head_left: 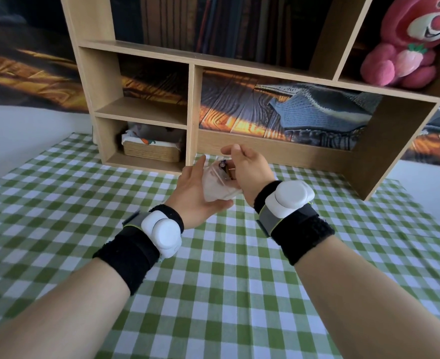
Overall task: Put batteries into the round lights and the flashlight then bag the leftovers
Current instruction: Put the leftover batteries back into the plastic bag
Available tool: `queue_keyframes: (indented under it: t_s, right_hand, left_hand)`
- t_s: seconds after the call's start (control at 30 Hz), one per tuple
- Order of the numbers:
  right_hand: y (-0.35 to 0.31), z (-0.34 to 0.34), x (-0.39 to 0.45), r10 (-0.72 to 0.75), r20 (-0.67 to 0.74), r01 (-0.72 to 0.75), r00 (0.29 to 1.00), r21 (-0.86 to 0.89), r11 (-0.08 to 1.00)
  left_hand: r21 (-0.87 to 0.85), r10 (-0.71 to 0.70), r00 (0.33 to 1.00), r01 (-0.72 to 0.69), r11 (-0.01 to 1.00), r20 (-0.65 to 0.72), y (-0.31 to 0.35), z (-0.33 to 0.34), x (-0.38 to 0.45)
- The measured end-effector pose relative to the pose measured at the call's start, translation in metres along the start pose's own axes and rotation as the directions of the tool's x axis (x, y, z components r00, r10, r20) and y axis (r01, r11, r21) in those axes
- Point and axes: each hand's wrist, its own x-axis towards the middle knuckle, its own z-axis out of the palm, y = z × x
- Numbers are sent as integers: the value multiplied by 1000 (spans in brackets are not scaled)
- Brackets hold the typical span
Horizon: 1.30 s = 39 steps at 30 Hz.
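Observation:
A white round light point(217, 186) lies in the palm of my left hand point(195, 193), held above the green checked tablecloth point(213, 268) near the shelf's foot. Its open back faces up and a dark battery point(222, 165) shows at its far edge. My right hand point(247, 169) comes over the light from the right, fingers curled down onto the battery area; the fingertips are hidden behind the hand. No flashlight or bag shows in this view.
A wooden shelf unit point(193, 112) stands right behind my hands. Its lower left cubby holds a woven basket point(151, 150). A pink plush bear point(416, 40) sits in the upper right compartment. Books fill the top shelf.

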Motion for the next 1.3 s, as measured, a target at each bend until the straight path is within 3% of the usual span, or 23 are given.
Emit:
queue_keyframes:
  t_s: [0.13, 0.23, 0.33, 0.4, 0.53, 0.7, 0.93, 1.1, 1.3]
  right_hand:
    - [-2, -9, -4, 69, 23, -72, 997, 154, 985]
    - [-2, -16, -8, 17, 5, -17, 1000, 180, 984]
    - [1, -26, -15, -119, -38, 118, 992, -35, 992]
    - [5, -31, -23, -130, 13, 130, 991, -161, 978]
    - [15, -29, -35, -22, 72, 32, 997, -138, 990]
    - [12, -41, -28, -102, -24, 99, 995, -101, 990]
    - [-13, -69, -13, -263, -116, 234, 958, -216, 948]
    - [-22, -84, -14, -323, -102, 298, 941, -202, 933]
    - [-14, -90, -16, -285, -48, 274, 957, -157, 949]
  left_hand:
    - [6, -11, 1000, 10, 1000, 18, 2, 2, 2]
    - [7, -16, 1000, 16, 1000, 14, 4, 2, 3]
    - [-8, -3, 999, 3, 1000, -36, 10, 1, 4]
    - [-12, 11, 996, -12, 1000, -88, 15, -1, 6]
    - [32, -5, 993, 9, 999, -117, 23, -4, 13]
    - [48, 46, 993, -41, 998, -106, 33, -10, 18]
    - [-189, 9, 991, -34, 981, -136, 48, -31, 27]
    - [-495, -35, 993, -28, 868, -117, 55, -37, 26]
    - [-566, -112, 994, 91, 819, -2, 60, -37, 25]
